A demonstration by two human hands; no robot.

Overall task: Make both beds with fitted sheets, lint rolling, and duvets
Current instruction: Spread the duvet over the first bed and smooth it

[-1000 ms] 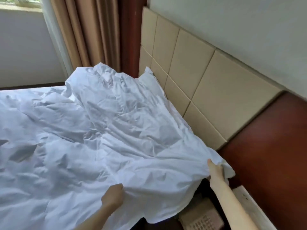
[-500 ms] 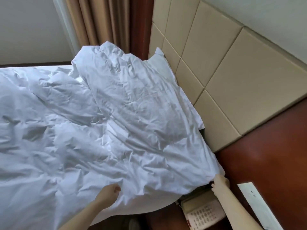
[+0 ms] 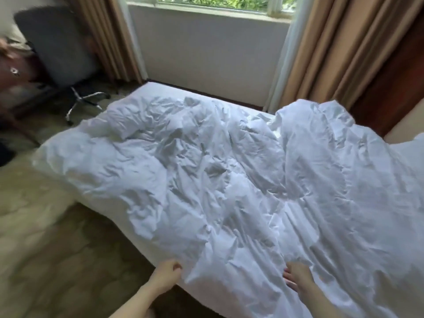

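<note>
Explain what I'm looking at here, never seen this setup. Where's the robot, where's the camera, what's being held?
There is no robot. A person works with two bare hands, and one wide-angle camera worn on the head looks forward and down at them, so the arms enter from the bottom edge. The surface is a bed below a window, covered by a crumpled white duvet. The left hand pinches the duvet's near edge with curled fingers. The right hand rests on top of the duvet with fairly straight fingers, gripping nothing that I can see. An office chair stands on the carpet beyond the bed's far left corner.
</note>
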